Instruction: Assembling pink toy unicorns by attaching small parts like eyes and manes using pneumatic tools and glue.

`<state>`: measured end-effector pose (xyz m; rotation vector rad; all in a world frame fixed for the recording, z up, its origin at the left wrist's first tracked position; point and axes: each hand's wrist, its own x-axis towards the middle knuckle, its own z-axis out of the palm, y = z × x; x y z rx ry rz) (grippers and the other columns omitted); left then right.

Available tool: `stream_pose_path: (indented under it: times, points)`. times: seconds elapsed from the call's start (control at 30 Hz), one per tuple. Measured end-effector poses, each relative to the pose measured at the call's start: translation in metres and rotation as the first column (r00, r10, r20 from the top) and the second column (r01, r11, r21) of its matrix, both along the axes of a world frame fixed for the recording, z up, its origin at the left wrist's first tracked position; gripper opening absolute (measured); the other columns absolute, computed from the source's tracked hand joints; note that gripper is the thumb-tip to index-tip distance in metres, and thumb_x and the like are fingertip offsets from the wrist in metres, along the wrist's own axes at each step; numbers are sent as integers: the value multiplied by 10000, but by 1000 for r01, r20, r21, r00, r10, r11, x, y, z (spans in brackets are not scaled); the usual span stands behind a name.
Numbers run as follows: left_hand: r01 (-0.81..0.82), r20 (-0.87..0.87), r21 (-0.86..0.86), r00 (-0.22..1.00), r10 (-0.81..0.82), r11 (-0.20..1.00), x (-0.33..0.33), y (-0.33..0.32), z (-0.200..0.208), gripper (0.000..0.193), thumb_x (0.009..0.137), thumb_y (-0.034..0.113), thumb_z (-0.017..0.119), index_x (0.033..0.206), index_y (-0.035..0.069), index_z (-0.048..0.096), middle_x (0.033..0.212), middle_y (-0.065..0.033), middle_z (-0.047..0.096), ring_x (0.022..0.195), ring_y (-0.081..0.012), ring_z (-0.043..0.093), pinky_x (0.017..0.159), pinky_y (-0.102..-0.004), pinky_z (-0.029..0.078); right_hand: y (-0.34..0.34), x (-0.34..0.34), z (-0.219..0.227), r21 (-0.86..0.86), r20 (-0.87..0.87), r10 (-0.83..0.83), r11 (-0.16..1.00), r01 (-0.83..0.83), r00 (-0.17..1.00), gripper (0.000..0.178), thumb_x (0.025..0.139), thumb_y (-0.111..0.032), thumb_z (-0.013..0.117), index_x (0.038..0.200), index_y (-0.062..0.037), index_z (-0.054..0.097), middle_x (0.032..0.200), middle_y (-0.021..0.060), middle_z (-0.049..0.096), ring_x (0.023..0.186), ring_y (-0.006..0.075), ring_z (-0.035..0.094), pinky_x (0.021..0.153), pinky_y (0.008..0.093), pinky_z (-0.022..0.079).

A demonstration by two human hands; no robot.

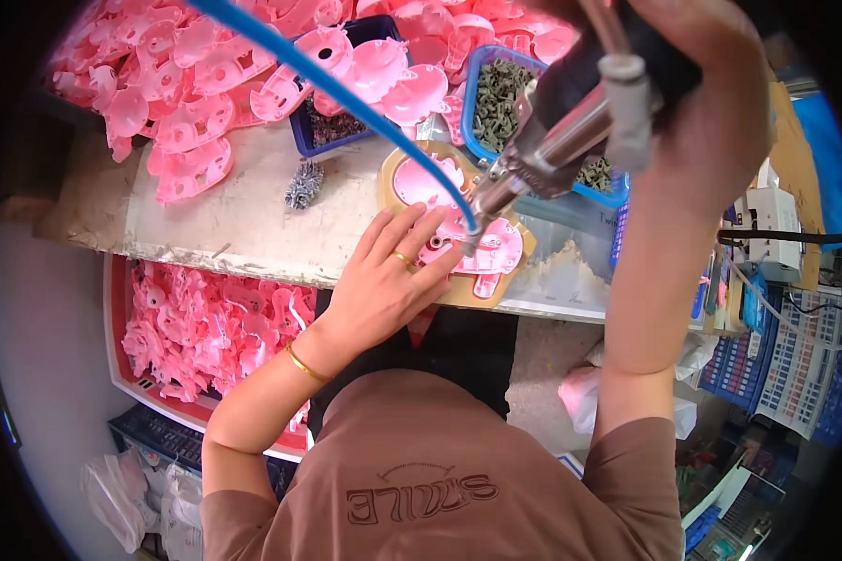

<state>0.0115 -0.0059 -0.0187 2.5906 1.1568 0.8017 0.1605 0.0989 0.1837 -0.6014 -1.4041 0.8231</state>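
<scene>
My left hand (393, 264) lies with its fingers spread over a pink plastic shell part (498, 251), which sits in a tan fixture (528, 258) at the table's front edge. My right hand (711, 103) is wrapped around a power screwdriver (571, 140) with a metal body and black grip, held up to the right. Its nose slants down to the pink part, close to my left fingertips. A blue hose (337, 98) crosses in front of the fixture and reaches the tool's nose. The exact contact of the tip is hidden.
Pink shells (192, 122) pile up at the back. A blue bin (468, 93) holds small grey-green pieces; a dark blue bin (301, 131) stands left of it. Loose screws (304, 185) lie clumped on the table (262, 224). Below is a red bin (122, 369) of pink pieces.
</scene>
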Motion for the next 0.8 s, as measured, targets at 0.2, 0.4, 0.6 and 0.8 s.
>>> stream_pose_path:
  times: [0.2, 0.4, 0.6, 0.8]
  points:
    - [0, -29, 3, 1000, 0, 1000, 4, 3, -2, 351, 855, 317, 706, 1167, 160, 670, 1451, -131, 497, 1344, -309, 442, 1150, -463, 318, -26, 12, -6, -249, 67, -13, 968, 30, 998, 714, 782, -113, 639, 1394, 89, 330, 665, 102, 602, 471, 143, 508, 452, 268, 427]
    - [-1, -13, 33, 1000, 1, 999, 6, 3, -1, 373, 855, 324, 700, 1193, 168, 694, 1454, -135, 493, 1345, -305, 440, 1145, -464, 320, -40, -2, -14, -235, 15, -62, 970, 64, 998, 644, 774, -33, 629, 1351, 59, 358, 654, 67, 598, 439, 112, 492, 406, 255, 390]
    - [-14, -30, 37, 999, 15, 999, 5, 1, -1, 363, 854, 307, 703, 1189, 171, 685, 1441, -141, 499, 1337, -313, 442, 1140, -469, 329, -37, 5, -25, -198, 115, -107, 972, 128, 988, 618, 772, -5, 640, 1327, 62, 377, 687, 59, 607, 513, 131, 566, 462, 249, 435]
    - [13, -31, -33, 999, -14, 999, 4, 3, 4, 341, 835, 248, 725, 1150, 128, 670, 1385, -165, 541, 1301, -345, 474, 1111, -488, 368, -33, -4, -9, -138, -6, -129, 982, 127, 992, 369, 977, -196, 545, 1153, 128, 543, 698, 108, 608, 492, 149, 548, 460, 259, 438]
